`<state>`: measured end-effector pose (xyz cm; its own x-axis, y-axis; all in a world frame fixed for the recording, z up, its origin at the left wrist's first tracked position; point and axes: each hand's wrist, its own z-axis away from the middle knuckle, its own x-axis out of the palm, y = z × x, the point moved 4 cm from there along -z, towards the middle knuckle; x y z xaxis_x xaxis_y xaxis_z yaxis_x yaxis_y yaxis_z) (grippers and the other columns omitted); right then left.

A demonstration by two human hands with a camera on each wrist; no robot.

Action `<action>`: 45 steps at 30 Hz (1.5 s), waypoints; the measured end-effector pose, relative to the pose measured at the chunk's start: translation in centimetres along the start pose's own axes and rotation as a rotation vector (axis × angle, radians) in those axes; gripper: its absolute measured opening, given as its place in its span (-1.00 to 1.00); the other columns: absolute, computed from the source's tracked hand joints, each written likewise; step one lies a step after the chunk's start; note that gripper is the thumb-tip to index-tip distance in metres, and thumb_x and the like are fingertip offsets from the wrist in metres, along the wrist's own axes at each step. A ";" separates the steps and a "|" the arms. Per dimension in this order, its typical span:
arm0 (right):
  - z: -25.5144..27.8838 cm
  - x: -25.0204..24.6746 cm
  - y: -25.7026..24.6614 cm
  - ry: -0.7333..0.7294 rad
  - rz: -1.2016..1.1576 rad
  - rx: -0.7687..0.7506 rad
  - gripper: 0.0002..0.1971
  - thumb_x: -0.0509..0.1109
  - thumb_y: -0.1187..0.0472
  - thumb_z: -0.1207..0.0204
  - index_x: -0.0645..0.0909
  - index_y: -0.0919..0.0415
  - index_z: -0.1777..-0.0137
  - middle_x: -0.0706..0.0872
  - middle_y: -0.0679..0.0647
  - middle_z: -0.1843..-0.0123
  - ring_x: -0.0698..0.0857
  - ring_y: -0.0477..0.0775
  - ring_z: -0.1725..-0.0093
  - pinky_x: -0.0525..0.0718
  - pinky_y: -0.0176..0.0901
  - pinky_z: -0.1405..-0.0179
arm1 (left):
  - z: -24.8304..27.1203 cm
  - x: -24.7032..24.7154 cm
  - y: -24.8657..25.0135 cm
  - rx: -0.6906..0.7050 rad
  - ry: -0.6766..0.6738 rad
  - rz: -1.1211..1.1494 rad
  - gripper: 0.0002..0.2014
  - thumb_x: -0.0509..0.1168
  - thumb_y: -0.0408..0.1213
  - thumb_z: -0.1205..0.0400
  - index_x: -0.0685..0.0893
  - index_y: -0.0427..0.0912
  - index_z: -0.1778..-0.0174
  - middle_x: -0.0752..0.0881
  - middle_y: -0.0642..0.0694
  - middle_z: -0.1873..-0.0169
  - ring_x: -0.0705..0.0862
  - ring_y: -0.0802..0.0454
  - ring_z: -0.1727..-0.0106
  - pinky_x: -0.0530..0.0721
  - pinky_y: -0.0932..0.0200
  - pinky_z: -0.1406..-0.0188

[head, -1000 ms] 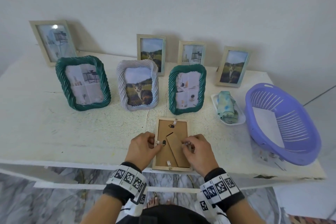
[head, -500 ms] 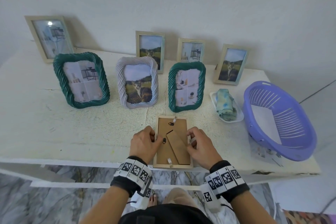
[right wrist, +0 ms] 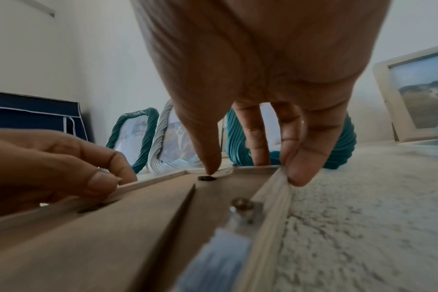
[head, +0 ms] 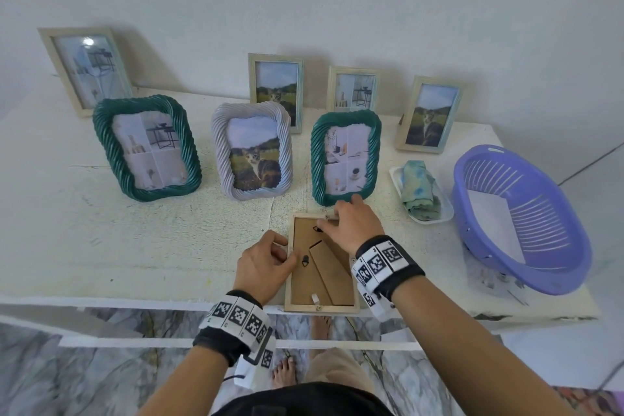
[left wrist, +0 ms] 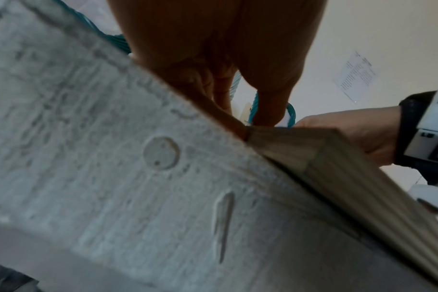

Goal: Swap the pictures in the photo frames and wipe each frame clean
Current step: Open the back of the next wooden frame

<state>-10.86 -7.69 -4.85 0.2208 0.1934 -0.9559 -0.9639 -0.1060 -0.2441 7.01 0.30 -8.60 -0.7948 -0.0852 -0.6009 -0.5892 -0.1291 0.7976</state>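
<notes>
Low in the middle of the head view, I have the wooden frame [head: 321, 262] lying face down on the white table [head: 141, 246], its brown backing up and its near edge right at the table's front lip. My left hand [head: 265, 265] sits at the frame's left rail with fingers curled and the thumb and forefinger pinching at that rail; from the right wrist view the thumb tip is pressed on the rail top. My right hand [head: 351, 224] reaches across to the upper right corner of the frame, fingers spread downward: the thumb tip touches the backing beside a small dark hanger, and two fingertips press the outer side of the right rail (I cannot tell if they truly grip it or only brace it). A metal turn-clip [right wrist: 240, 207] shows on that rail in the right wrist view.

Just above the frame in the picture stands a green twisted frame [head: 346, 157], nearly touching my right fingertips, so there is little room at that edge. Left of it stand a pale twisted frame [head: 251, 155] and another green one [head: 147, 149], with bare tabletop between them and my left hand. To the right, a folded cloth [head: 418, 191] lies in a small white tray [head: 442, 213], and a purple basket [head: 520, 219] fills the right end of the table, overhanging its corner. Four plain frames lean by the wall in the upper part of the view.
</notes>
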 end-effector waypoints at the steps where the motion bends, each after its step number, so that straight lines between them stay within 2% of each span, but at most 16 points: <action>1: -0.2 0.1 0.0 -0.004 0.009 0.000 -0.52 0.34 -0.22 -0.53 0.57 0.22 -0.12 0.50 0.20 -0.18 0.63 0.25 -0.07 0.67 0.02 0.00 | -0.1 0.0 0.0 -0.001 -0.002 0.003 -0.78 0.48 -0.03 -0.52 0.61 0.01 0.07 0.70 0.12 0.40 0.66 0.24 0.35 0.66 0.17 0.23; 5: -0.4 0.0 0.1 -0.020 0.028 -0.045 -0.64 0.39 -0.06 -0.52 0.59 0.24 -0.09 0.51 0.20 -0.13 0.62 0.23 0.00 0.62 -0.05 0.07 | -0.2 0.0 -0.3 -0.006 -0.004 0.006 -0.79 0.48 -0.04 -0.52 0.61 0.02 0.08 0.70 0.12 0.40 0.67 0.24 0.33 0.65 0.16 0.21; 9: -0.6 -0.5 0.2 -0.014 0.070 -0.157 -0.81 0.31 0.13 -0.60 0.61 0.27 0.05 0.55 0.17 -0.03 0.58 0.14 0.19 0.53 -0.11 0.19 | -0.3 0.1 -0.3 -0.002 -0.021 0.004 -0.79 0.48 -0.04 -0.52 0.60 0.01 0.08 0.70 0.11 0.39 0.68 0.23 0.33 0.66 0.14 0.21; 14: -1.8 -0.3 0.9 -0.035 0.160 -0.258 -0.88 0.32 0.31 -0.62 0.67 0.31 0.08 0.61 0.19 0.03 0.68 0.24 0.08 0.59 -0.03 0.17 | -0.4 0.1 -0.4 0.011 -0.047 0.008 -0.80 0.48 -0.05 -0.52 0.59 0.02 0.11 0.70 0.10 0.40 0.69 0.20 0.35 0.68 0.14 0.22; 19: -1.3 -0.8 1.1 -0.024 0.118 -0.252 -0.79 0.27 0.22 -0.66 0.66 0.32 0.10 0.57 0.13 0.11 0.67 0.22 0.09 0.52 -0.08 0.23 | -0.3 0.0 -0.4 0.000 -0.037 0.009 -0.80 0.50 -0.05 -0.50 0.61 0.04 0.11 0.70 0.11 0.39 0.67 0.26 0.36 0.64 0.23 0.25; 21: -0.1 -1.3 1.0 0.008 0.053 -0.230 -0.79 0.26 0.17 -0.66 0.65 0.29 -0.04 0.58 0.14 0.05 0.66 0.18 0.06 0.54 -0.11 0.20 | -0.2 -0.1 -0.3 -0.007 -0.022 0.021 -0.81 0.51 -0.06 -0.50 0.63 0.04 0.10 0.71 0.12 0.38 0.66 0.27 0.37 0.61 0.28 0.26; 23: 1.8 -1.5 0.4 0.037 0.008 -0.250 -0.74 0.26 0.11 -0.65 0.62 0.24 -0.20 0.58 0.14 -0.04 0.59 0.11 -0.02 0.60 -0.13 0.10 | -0.2 -0.1 -0.2 -0.012 -0.011 0.017 -0.81 0.50 -0.06 -0.50 0.63 0.03 0.09 0.70 0.13 0.39 0.67 0.27 0.36 0.63 0.23 0.24; 24: 3.0 -1.5 0.0 0.042 -0.015 -0.272 -0.73 0.25 0.08 -0.65 0.61 0.21 -0.21 0.55 0.10 -0.06 0.55 0.06 -0.04 0.58 -0.17 0.07 | -0.2 0.0 -0.2 -0.015 -0.007 0.013 -0.80 0.49 -0.06 -0.50 0.63 0.02 0.08 0.70 0.12 0.39 0.67 0.25 0.34 0.64 0.20 0.22; 26: 5.8 -1.1 -0.9 0.005 -0.058 -0.331 -0.76 0.23 0.04 -0.66 0.61 0.17 -0.11 0.50 0.00 -0.02 0.48 -0.04 0.00 0.48 -0.29 0.10 | -0.2 0.1 -0.2 -0.022 0.000 0.010 -0.81 0.49 -0.06 -0.50 0.62 0.02 0.09 0.70 0.12 0.40 0.68 0.22 0.32 0.65 0.16 0.19; 28: 8.5 -0.1 -1.6 -0.072 -0.056 -0.381 -0.73 0.21 -0.04 -0.66 0.60 0.15 0.03 0.52 -0.03 0.02 0.45 -0.09 0.06 0.45 -0.31 0.16 | -0.3 0.1 -0.3 -0.025 0.001 0.011 -0.81 0.49 -0.07 -0.50 0.62 0.03 0.10 0.70 0.12 0.41 0.68 0.21 0.32 0.66 0.14 0.18; 30: 10.7 1.0 -2.0 -0.106 -0.005 -0.421 -0.67 0.20 -0.13 -0.60 0.59 0.12 0.11 0.56 -0.03 0.06 0.45 -0.10 0.11 0.48 -0.27 0.21 | -0.3 0.1 -0.3 -0.024 -0.005 0.014 -0.81 0.49 -0.07 -0.50 0.62 0.03 0.10 0.70 0.13 0.40 0.69 0.21 0.32 0.67 0.14 0.18; 33: 12.5 2.4 -2.1 -0.049 0.041 -0.421 -0.65 0.23 -0.16 -0.45 0.65 0.12 0.17 0.58 -0.02 0.16 0.57 -0.01 0.16 0.62 -0.17 0.31 | -0.2 0.1 -0.3 -0.024 -0.012 0.011 -0.81 0.48 -0.06 -0.51 0.63 0.02 0.08 0.71 0.13 0.38 0.69 0.22 0.31 0.67 0.15 0.17; 35: 12.8 2.8 -2.3 -0.020 0.020 -0.423 -0.69 0.20 -0.09 -0.46 0.64 0.11 0.18 0.56 -0.01 0.15 0.59 0.02 0.14 0.67 -0.12 0.30 | -0.1 0.2 -0.2 -0.022 -0.009 0.013 -0.81 0.48 -0.06 -0.51 0.63 0.01 0.08 0.71 0.12 0.38 0.68 0.22 0.32 0.67 0.16 0.18; 39: 13.1 3.0 -2.4 0.007 0.004 -0.467 -0.76 0.14 0.02 -0.53 0.59 0.08 0.17 0.55 -0.02 0.15 0.56 0.02 0.14 0.64 -0.13 0.26 | -0.1 0.0 -0.2 -0.014 -0.008 0.018 -0.81 0.48 -0.06 -0.51 0.63 0.02 0.08 0.71 0.12 0.38 0.68 0.22 0.32 0.66 0.17 0.19; 43: 13.5 3.1 -2.2 -0.021 0.031 -0.518 -0.75 0.15 0.01 -0.56 0.62 0.09 0.11 0.57 0.00 0.11 0.55 0.04 0.10 0.67 -0.08 0.19 | -0.1 0.0 -0.2 -0.004 0.003 0.031 -0.81 0.49 -0.07 -0.51 0.64 0.01 0.08 0.70 0.12 0.39 0.67 0.25 0.35 0.65 0.20 0.21; 45: 13.1 2.6 -2.1 -0.002 0.007 -0.484 -0.72 0.17 -0.04 -0.59 0.63 0.10 0.07 0.56 0.01 0.05 0.54 -0.01 0.10 0.66 -0.12 0.17 | 0.0 -0.1 -0.3 -0.002 0.010 0.049 -0.81 0.49 -0.07 -0.51 0.64 0.01 0.09 0.71 0.12 0.39 0.67 0.26 0.36 0.66 0.21 0.21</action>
<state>-10.25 5.80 -4.66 0.2139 0.1934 -0.9575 -0.7855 -0.5486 -0.2863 7.23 0.30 -8.80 -0.8212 -0.1011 -0.5616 -0.5493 -0.1265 0.8260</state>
